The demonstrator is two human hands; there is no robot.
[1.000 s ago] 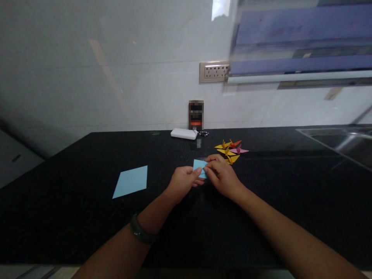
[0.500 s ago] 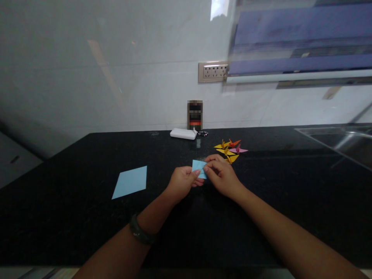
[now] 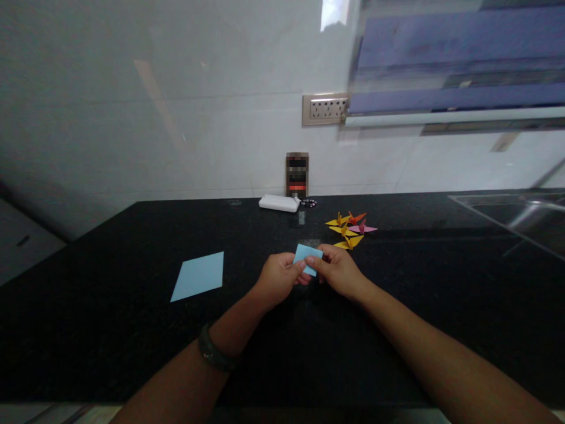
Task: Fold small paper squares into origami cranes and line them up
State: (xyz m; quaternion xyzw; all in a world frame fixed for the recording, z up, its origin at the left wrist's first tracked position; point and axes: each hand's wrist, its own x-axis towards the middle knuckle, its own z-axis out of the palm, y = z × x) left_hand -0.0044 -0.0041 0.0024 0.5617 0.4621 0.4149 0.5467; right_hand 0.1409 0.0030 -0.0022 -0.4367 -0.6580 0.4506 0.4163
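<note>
A small folded square of light blue paper [image 3: 308,253] is held above the counter between my two hands. My left hand [image 3: 279,277] pinches its left side, thumb on top and fingers curled underneath. On its right side, my right hand [image 3: 342,271] grips it with the thumb laid over the front and the fingers behind. The fingers hide part of the paper's edges. Just beyond my right hand lie several folded paper cranes [image 3: 346,230] in yellow, orange and pink. A larger flat sheet of light blue paper [image 3: 199,275] rests to the left of my left hand.
The black countertop [image 3: 132,347] runs back to a pale tiled wall. A white power bank-like block [image 3: 279,203] with a beaded strap sits near the wall, beside a blurred-out upright object [image 3: 297,175]. At the right is a sink [image 3: 525,218]; a socket panel [image 3: 325,109] is above.
My right hand has shifted its grip, its thumb now flat over the blue paper's right side. The small square looks flatter and has turned slightly, with more of its face showing.
</note>
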